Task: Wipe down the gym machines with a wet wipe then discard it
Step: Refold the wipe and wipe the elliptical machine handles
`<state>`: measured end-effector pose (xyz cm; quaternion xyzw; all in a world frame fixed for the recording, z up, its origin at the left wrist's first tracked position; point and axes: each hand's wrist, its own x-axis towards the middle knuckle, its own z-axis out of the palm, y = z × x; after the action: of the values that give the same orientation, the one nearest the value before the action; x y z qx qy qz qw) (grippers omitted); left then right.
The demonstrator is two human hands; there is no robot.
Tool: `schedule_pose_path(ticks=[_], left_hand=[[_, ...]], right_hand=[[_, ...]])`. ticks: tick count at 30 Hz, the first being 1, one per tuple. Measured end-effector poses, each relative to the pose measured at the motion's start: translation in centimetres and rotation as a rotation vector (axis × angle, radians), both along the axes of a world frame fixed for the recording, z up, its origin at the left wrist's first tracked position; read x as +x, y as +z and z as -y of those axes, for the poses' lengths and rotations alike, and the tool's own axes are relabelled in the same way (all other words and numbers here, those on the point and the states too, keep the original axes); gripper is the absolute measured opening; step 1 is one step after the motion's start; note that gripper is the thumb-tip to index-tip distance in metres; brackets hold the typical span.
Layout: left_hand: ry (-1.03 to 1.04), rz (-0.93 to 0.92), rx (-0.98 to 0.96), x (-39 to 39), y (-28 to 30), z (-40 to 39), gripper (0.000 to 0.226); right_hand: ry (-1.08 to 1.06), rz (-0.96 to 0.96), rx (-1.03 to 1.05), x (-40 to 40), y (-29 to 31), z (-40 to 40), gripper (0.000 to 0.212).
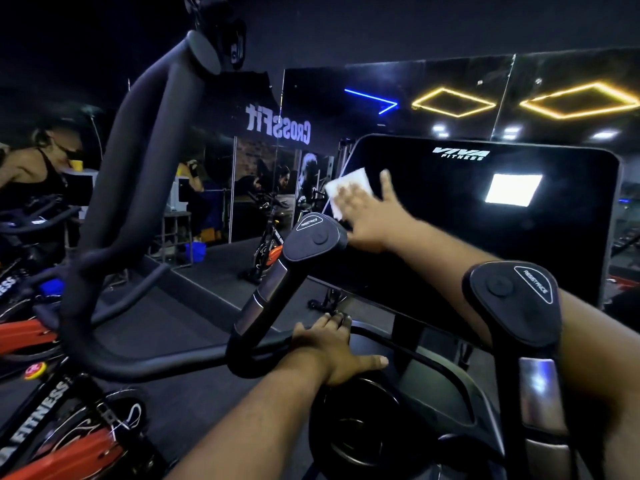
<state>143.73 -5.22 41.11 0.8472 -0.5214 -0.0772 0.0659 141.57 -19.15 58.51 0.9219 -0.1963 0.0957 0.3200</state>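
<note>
Spin bikes: two red-and-black ones (41,424) at my 9 o'clock, the nearer marked "FITNESS".
Tall handles: one big black looped handle (138,161) at 10 o'clock.
Mirror: "CrossFit" (278,123) reads reversed at 11 o'clock.
Left hand: my left hand (332,355) at 6 o'clock lies flat, fingers straight, on the machine's curved black bar (194,362), gripping nothing.
Resistance grips: two, one (313,233) at centre, one (519,296) at 3 o'clock, each labelled "RESISTANCE".
Wet wipe: one white wipe (346,188) at 12 o'clock, pressed on the console's left edge.
Right hand: my right hand (372,216), fingers spread flat, presses the wipe.
Console: one dark screen (485,237) at 1 o'clock, "VIVA FITNESS" on top.
</note>
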Motion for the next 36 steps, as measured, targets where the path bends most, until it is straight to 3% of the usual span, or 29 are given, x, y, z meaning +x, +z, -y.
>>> schedule_pose_path(ticks=[3, 5, 11, 13, 17, 22, 25, 27, 32, 36], left_hand=[[-0.001, 0.002, 0.016, 0.0, 0.2, 0.0, 0.117], [0.003, 0.003, 0.007, -0.1, 0.2, 0.0, 0.118], [0.001, -0.006, -0.012, -0.1, 0.1, -0.2, 0.117], [-0.001, -0.010, -0.006, -0.1, 0.2, -0.2, 0.117], [-0.001, -0.013, -0.020, -0.1, 0.2, -0.2, 0.116], [-0.004, -0.035, -0.021, -0.2, 0.2, -0.3, 0.113], [0.000, -0.050, -0.036, -0.1, 0.0, -0.3, 0.113], [0.006, -0.019, -0.052, 0.0, -0.1, -0.2, 0.114], [0.003, -0.024, -0.058, 0.2, -0.3, -0.1, 0.117], [0.001, -0.026, -0.045, 0.3, -0.4, 0.0, 0.117]], right_hand=[[0.135, -0.171, -0.026, -1.4, -4.7, -3.1, 0.090], [0.184, -0.218, -0.053, -1.9, -4.8, -3.2, 0.084], [-0.141, 0.180, -0.040, -3.2, 6.2, 4.8, 0.098], [-0.183, 0.223, 0.019, -3.3, 6.8, 5.9, 0.097], [-0.078, 0.084, 0.001, -2.2, 1.7, 2.2, 0.096], [0.198, -0.146, -0.053, -4.0, -7.7, -3.8, 0.084], [0.237, -0.198, -0.054, -5.1, -8.1, -3.6, 0.087], [0.165, -0.132, -0.052, -5.4, -5.4, -2.3, 0.095], [-0.132, 0.175, -0.044, -6.7, 3.0, 3.7, 0.085], [-0.210, 0.276, 0.001, -7.5, 4.3, 4.9, 0.084]])
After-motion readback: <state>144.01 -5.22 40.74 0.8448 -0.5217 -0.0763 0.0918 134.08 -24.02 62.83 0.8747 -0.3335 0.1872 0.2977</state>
